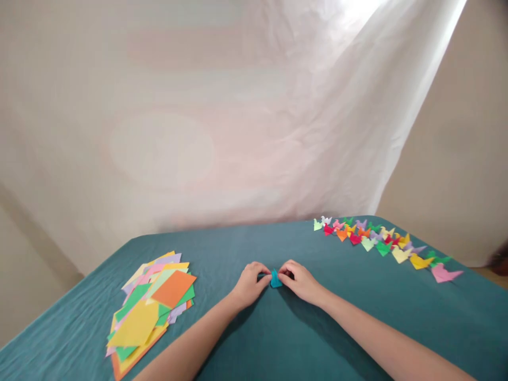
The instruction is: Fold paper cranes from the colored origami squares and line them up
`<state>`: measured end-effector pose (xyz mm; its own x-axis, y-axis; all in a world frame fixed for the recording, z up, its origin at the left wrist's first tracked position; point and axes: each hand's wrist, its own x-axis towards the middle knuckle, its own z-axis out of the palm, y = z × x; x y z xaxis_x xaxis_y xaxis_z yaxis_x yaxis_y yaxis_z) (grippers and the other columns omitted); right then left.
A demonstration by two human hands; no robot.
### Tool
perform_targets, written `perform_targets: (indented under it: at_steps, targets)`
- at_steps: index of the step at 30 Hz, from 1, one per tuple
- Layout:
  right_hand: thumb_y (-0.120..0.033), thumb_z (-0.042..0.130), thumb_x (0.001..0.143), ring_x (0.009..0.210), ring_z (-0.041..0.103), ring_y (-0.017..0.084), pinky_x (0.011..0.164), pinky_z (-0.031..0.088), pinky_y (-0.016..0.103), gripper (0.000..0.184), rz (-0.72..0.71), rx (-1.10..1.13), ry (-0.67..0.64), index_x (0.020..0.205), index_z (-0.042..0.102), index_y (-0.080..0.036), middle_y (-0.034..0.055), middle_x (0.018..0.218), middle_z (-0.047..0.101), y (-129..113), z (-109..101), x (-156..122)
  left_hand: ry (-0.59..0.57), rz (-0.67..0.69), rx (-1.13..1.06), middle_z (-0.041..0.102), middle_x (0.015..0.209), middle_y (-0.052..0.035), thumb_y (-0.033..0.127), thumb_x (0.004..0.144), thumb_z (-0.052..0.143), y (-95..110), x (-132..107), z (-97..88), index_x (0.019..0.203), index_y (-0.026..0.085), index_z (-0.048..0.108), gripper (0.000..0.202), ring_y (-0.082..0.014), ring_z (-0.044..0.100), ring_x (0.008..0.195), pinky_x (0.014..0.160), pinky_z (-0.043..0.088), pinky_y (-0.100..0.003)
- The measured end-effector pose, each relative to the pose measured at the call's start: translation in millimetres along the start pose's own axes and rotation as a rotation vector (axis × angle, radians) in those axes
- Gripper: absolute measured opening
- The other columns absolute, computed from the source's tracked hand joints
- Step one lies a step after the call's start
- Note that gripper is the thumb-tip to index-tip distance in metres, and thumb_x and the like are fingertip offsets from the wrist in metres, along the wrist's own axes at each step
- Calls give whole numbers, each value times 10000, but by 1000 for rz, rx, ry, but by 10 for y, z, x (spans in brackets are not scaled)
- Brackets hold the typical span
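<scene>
A small blue folded paper figure [275,279] is held between my two hands, just above or on the green cloth; I cannot tell whether it touches the cloth. My left hand [251,284] pinches its left side between thumb and fingers. From the other side, my right hand [300,281] grips the right edge with thumb and forefinger. The fingertips cover part of the folds, and a pointed tip shows at the top.
A loose pile of coloured paper sheets [137,324] lies on the left of the cloth-covered table [238,246]. Several folded paper birds [400,254] stand in slanting rows at the right, near the table's edge. A pale curtain [246,132] hangs behind.
</scene>
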<state>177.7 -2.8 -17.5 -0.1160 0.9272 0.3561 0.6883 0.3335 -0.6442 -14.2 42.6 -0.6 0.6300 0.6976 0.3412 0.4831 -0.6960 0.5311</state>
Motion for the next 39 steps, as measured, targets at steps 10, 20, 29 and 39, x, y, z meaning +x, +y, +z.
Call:
perform_targets:
  at_steps: [10,20,29,39]
  targets:
    - [-200,649,697,800,572,156,750,403,300,52,11,-2,31,737,622,-180,9,831,602,-130,22,-148,70,11,-40,596,996,-65,201,774,587,114,-148,54,767,170,622,47,-201,532,996,899,398,-390]
    - [-211,643,727,871,568,169,809,376,333,26,-32,-57,9,741,663,-202,16,892,613,-206,15,-233,42,120,9,578,986,-56,157,750,608,156,-212,38,839,175,613,91,-188,499,997,901,388,-386]
    - [-169,632,755,850,550,155,791,372,319,21,-54,-106,14,738,624,-179,10,867,605,-256,32,-242,29,166,69,591,954,-56,161,781,570,150,-200,62,793,167,606,39,-195,497,998,881,390,-391]
    - [-153,647,750,830,544,156,767,372,295,47,-68,-100,18,737,615,-185,8,842,602,-192,64,-215,54,136,80,592,896,-47,163,777,582,147,-185,80,776,190,606,36,-214,503,959,848,390,-362]
